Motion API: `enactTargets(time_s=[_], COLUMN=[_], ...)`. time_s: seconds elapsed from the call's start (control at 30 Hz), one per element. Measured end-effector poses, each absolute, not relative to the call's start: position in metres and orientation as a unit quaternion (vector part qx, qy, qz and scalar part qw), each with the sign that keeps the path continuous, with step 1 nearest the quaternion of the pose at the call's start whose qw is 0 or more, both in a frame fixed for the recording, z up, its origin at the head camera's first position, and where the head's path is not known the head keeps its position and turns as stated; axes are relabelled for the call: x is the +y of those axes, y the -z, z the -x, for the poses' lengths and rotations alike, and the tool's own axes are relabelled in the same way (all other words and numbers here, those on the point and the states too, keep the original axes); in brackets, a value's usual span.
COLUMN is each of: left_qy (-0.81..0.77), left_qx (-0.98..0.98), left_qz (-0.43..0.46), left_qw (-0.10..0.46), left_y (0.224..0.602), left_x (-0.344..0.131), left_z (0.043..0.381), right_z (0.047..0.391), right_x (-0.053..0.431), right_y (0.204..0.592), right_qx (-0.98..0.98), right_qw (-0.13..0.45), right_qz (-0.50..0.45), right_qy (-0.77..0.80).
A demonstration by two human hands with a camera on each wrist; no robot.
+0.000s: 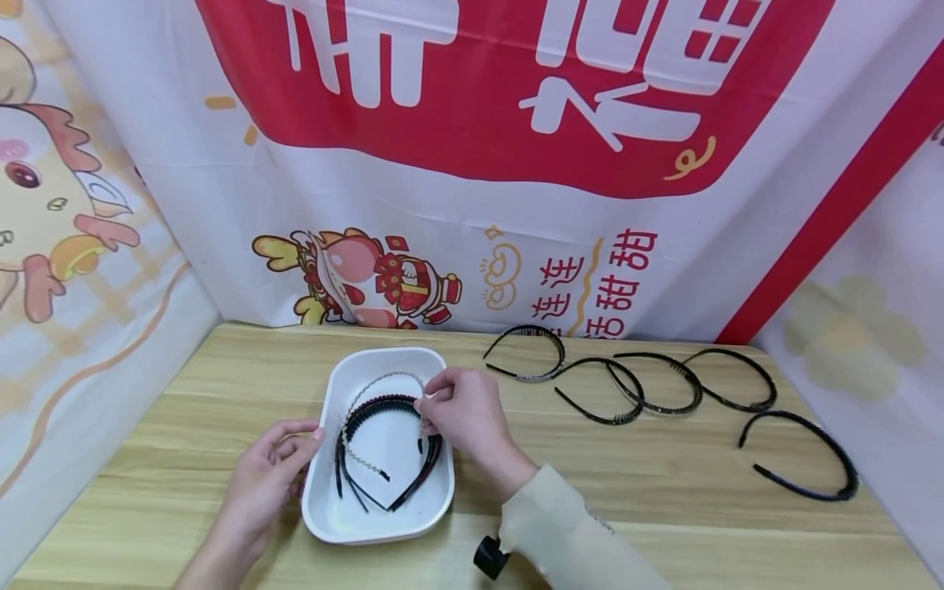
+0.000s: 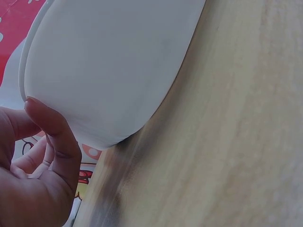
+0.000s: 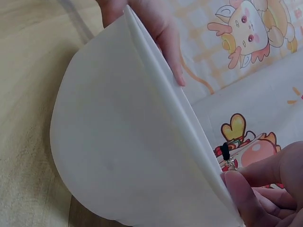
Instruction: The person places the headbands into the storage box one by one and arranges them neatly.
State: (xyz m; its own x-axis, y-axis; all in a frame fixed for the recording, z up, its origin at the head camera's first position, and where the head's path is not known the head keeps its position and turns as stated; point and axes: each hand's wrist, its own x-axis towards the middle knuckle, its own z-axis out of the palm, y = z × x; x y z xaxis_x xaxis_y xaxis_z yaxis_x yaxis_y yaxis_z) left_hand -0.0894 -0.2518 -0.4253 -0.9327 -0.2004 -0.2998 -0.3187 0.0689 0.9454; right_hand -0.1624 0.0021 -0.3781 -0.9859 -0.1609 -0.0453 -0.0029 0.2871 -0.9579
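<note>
A white plastic basin (image 1: 313, 510) stands on the wooden table, with several dark headbands (image 1: 379, 404) lying inside. My left hand (image 1: 271, 471) holds the basin's left side, fingertips at the rim. Over the right part of the basin, my right hand (image 1: 466, 414) pinches a thin, light beaded headband (image 1: 366, 464) between thumb and fingers, near one end. That headband overlaps the dark ones in the head view. Its black tip (image 3: 225, 151) shows past the rim in the right wrist view. In the left wrist view, the basin's outer wall (image 2: 113, 71) hides its contents.
Right of the basin, several black headbands (image 1: 627, 418) lie in a loose row on the table (image 1: 590, 500), some overlapping. One headband (image 1: 848, 479) sits apart near the right edge. A printed cloth (image 1: 472, 184) hangs behind the table. A black object (image 1: 490, 557) is at the right sleeve.
</note>
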Motion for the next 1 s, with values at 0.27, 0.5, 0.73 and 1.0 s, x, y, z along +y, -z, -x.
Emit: enactTargets(time_s=[0.27, 0.5, 0.73, 1.0], left_qy=[-0.657, -0.655, -0.653, -0.654], left_qx=[0.730, 0.731, 0.733, 0.732], left_qz=[0.181, 0.182, 0.186, 0.182], left_qw=[0.048, 0.048, 0.049, 0.048], left_y=[0.4256, 0.4256, 0.4249, 0.4250], left_x=[-0.2519, -0.2518, -0.2517, -0.2513], left_z=[0.0890, 0.0890, 0.0888, 0.0891], right_z=[0.1601, 0.1597, 0.1605, 0.1614], right_x=[0.0019, 0.0008, -0.0008, -0.0016], right_y=[0.3760, 0.3741, 0.3734, 0.3753], right_qx=[0.812, 0.837, 0.859, 0.876], right_qw=[0.064, 0.051, 0.042, 0.024], right_qz=[0.072, 0.078, 0.087, 0.102], right_qy=[0.576, 0.540, 0.503, 0.471])
